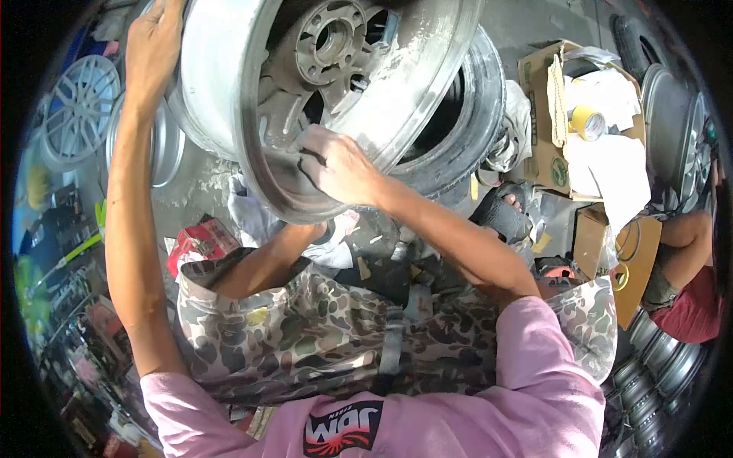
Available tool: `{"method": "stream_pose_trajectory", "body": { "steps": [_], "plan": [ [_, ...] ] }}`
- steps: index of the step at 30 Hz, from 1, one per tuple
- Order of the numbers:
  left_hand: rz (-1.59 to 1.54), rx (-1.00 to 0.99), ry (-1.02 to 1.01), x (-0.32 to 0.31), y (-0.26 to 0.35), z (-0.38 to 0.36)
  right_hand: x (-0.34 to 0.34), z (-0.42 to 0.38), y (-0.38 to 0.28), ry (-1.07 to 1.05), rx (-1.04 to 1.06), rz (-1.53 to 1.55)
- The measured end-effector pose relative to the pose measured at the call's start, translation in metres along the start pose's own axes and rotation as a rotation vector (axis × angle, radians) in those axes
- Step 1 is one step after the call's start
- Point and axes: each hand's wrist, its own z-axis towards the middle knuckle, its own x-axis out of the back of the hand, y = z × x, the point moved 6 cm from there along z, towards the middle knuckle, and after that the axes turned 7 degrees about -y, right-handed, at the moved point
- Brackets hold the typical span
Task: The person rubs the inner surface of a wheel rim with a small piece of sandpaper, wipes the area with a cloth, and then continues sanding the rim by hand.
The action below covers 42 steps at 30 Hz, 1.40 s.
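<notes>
A bare metal wheel rim stands tilted in front of me, its hollow back facing me and its spokes and hub showing deep inside. My left hand grips the rim's outer side at the top left, fingertips partly cut off by the frame. Inside the barrel, my right hand is closed with its knuckles up, pressed near the rim's lower wall. Whatever lies under those fingers is hidden. The inner wall shows grey, scuffed patches. Behind the rim sits a black tyre, dusty with white powder.
At right is a cardboard box holding papers and a yellow tape roll. Another person's bent leg shows at far right, near stacked rims. A silver spoked wheel stands at left. A red package lies by my knee.
</notes>
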Motion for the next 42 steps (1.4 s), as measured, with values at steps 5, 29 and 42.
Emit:
{"method": "stream_pose_trajectory", "body": {
  "steps": [5,29,42],
  "plan": [
    [0.023,0.025,-0.05,0.002,-0.007,0.002,0.004,-0.004,0.073,0.01,0.151,-0.363],
    [0.028,-0.053,-0.008,0.001,-0.021,0.007,0.008,-0.025,0.04,-0.009,0.092,0.023],
    [0.008,-0.058,-0.007,0.002,-0.008,0.005,-0.007,-0.008,0.071,0.005,0.164,-0.29]
  ]
}}
